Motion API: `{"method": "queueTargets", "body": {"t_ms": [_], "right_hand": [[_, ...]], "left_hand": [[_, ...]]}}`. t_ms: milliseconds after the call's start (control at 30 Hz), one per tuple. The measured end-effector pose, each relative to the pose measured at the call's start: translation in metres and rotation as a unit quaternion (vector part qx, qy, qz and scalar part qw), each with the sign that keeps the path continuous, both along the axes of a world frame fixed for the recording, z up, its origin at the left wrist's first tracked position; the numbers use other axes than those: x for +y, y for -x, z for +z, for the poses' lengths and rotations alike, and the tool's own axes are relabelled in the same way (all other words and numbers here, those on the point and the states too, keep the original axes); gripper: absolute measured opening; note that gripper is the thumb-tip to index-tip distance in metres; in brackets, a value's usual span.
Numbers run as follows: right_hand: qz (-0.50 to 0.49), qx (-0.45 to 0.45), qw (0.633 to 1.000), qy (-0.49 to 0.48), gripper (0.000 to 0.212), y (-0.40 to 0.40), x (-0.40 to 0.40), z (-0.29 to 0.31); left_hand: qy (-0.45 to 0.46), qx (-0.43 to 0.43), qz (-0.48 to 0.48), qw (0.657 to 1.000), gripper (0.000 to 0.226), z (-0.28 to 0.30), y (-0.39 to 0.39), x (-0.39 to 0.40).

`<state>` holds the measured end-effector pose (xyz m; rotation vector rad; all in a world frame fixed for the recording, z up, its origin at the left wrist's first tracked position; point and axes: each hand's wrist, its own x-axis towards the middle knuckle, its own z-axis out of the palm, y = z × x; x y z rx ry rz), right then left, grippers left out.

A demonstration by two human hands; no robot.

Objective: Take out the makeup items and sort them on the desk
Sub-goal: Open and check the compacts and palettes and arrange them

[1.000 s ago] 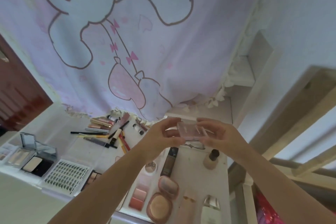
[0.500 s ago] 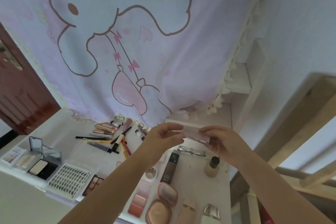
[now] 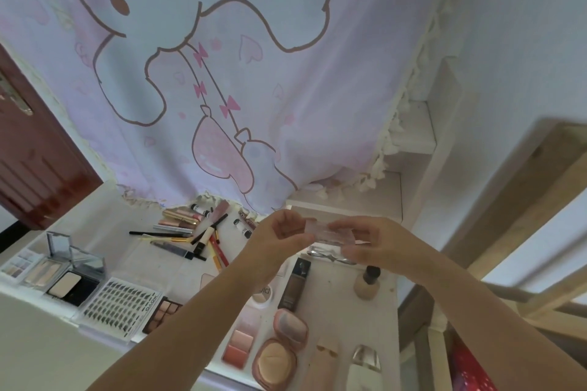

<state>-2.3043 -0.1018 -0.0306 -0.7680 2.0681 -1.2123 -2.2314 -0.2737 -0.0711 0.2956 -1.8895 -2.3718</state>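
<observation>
Above the white desk (image 3: 133, 263) I hold a small clear pink case (image 3: 328, 232) between both hands. My left hand (image 3: 279, 232) pinches its left end and my right hand (image 3: 371, 241) grips its right end. Below lie laid-out makeup items: a pile of pencils and tubes (image 3: 197, 232), a lash tray (image 3: 120, 305), open powder compacts (image 3: 70, 276), a brown eyeshadow palette (image 3: 162, 311), a blush palette (image 3: 241, 343), a round pink compact (image 3: 279, 355), a dark foundation tube (image 3: 293, 286) and a round foundation bottle (image 3: 367, 284).
A cartoon-print cloth (image 3: 254, 73) hangs behind the desk. A dark red door (image 3: 35, 149) stands at the left. White shelves (image 3: 413, 143) and a wooden frame (image 3: 521, 232) rise at the right. A metal eyelash curler (image 3: 330, 254) lies under my hands.
The case has turned from flat-on to edge-on between my hands. The view has tilted up slightly, and both hands sit lower in frame.
</observation>
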Motion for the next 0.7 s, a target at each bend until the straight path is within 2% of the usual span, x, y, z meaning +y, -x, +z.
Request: {"method": "queueTargets", "body": {"t_ms": [67,267,467,600,700], "right_hand": [[-0.013,0.036,0.999,-0.004,0.028,-0.002,-0.003,0.001],[-0.057,0.059,0.996,0.031,0.025,-0.004,-0.009,-0.007],[-0.081,0.029,0.996,0.033,0.023,-0.008,-0.017,-0.022],[-0.132,-0.055,0.988,0.052,0.022,-0.006,-0.018,-0.025],[-0.108,-0.077,0.991,0.025,0.022,-0.003,-0.02,-0.027]], "left_hand": [[0.014,0.004,-0.004,1.0,0.026,-0.001,0.0,-0.001],[0.035,0.002,0.0,0.999,0.032,-0.01,-0.001,-0.001],[0.024,-0.008,-0.001,1.0,0.031,-0.027,-0.001,-0.007],[0.035,-0.019,-0.022,0.999,0.043,-0.041,-0.003,-0.007],[0.031,-0.04,-0.028,0.998,0.042,-0.053,-0.003,-0.009]]}}
